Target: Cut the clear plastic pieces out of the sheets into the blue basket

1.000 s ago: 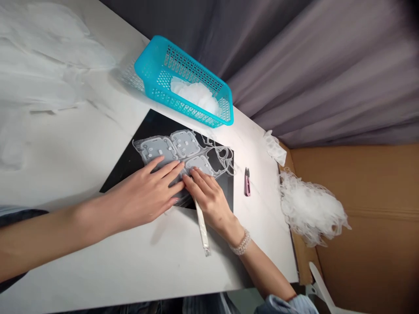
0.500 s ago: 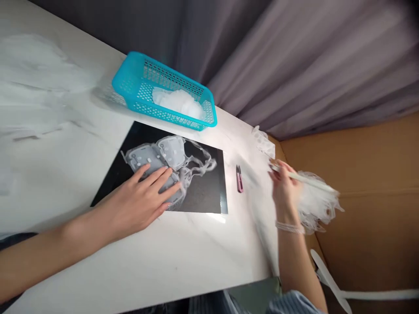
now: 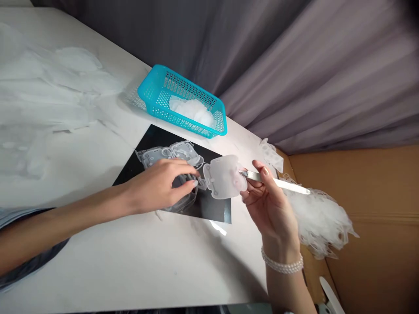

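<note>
My right hand [image 3: 273, 205] is closed round a pair of metal tweezers [image 3: 278, 181]. Its fingers also support a frosted, translucent plastic piece [image 3: 222, 176] with rounded edges; fingertips show through it. My left hand [image 3: 163, 183] pinches thin clear plastic strips [image 3: 202, 179] at the piece's left edge, thumb against forefinger. Beneath, more clear plastic cutouts [image 3: 183, 152] lie on a black sheet [image 3: 212, 209], partly covered by the left hand.
A blue perforated basket [image 3: 183, 126] with white translucent pieces [image 3: 194, 111] stands behind the black sheet. Frosted plastic sheets [image 3: 49, 87] spread at the left. A pile of clear scraps [image 3: 324, 222] lies at the right, and a small scrap [image 3: 271, 155] by the table's back edge.
My right hand has come in from the right with the tweezers and now meets the plastic piece. The left hand has gone from lying flat to pinching. The pink thread snips are now out of sight.
</note>
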A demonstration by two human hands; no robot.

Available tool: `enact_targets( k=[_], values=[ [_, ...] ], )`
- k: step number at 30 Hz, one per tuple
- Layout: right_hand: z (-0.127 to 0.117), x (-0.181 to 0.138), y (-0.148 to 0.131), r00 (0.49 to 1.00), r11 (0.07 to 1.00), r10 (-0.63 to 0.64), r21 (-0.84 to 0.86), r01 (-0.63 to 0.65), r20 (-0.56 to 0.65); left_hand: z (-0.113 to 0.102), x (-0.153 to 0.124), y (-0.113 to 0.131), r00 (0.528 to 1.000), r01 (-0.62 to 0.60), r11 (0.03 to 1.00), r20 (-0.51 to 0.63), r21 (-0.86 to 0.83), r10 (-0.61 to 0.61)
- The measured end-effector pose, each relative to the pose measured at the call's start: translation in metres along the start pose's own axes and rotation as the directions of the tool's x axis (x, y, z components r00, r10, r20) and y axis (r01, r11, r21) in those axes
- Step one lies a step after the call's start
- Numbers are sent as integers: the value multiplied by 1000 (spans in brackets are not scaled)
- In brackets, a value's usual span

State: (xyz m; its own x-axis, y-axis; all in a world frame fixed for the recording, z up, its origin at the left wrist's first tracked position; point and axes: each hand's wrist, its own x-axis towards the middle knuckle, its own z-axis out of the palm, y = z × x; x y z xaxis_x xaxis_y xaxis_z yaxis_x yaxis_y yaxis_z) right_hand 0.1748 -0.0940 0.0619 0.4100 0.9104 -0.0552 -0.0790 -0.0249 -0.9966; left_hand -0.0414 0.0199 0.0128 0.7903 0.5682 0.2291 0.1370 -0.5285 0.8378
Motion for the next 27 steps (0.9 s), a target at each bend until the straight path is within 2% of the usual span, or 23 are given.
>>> enact_targets(
  k=[1,3,5,6,10,15,18,23,27],
  values=[
    [7,2,-2,1000,1000,7,-3,-7,25,-1,2,4,996,81,979,51,-188,-73],
    [17,5,-4,998,1000,14,9,-15,66,-4,2,7,973,223,835,162,-504,-162],
    [25,8,-3,995,999,17,32,-20,100,-6,-1,6,955,296,687,201,-663,-217],
    [27,10,-1,993,999,16,33,-20,118,-6,-3,4,950,309,645,190,-699,-249],
    [31,14,1,983,999,5,-41,2,183,-9,-11,-4,938,321,594,160,-738,-308],
    [24,20,-4,972,994,32,-110,-6,233,-13,-12,-7,934,326,604,146,-727,-327],
    [19,25,-5,965,990,86,-127,-55,248,-13,-12,-5,941,304,618,129,-725,-312],
    [15,30,-5,940,980,198,-39,-194,279,-14,-14,-4,946,299,619,137,-726,-295],
    [14,31,-5,939,973,230,-53,-223,258,-15,-15,-4,945,302,628,139,-717,-297]
  ],
)
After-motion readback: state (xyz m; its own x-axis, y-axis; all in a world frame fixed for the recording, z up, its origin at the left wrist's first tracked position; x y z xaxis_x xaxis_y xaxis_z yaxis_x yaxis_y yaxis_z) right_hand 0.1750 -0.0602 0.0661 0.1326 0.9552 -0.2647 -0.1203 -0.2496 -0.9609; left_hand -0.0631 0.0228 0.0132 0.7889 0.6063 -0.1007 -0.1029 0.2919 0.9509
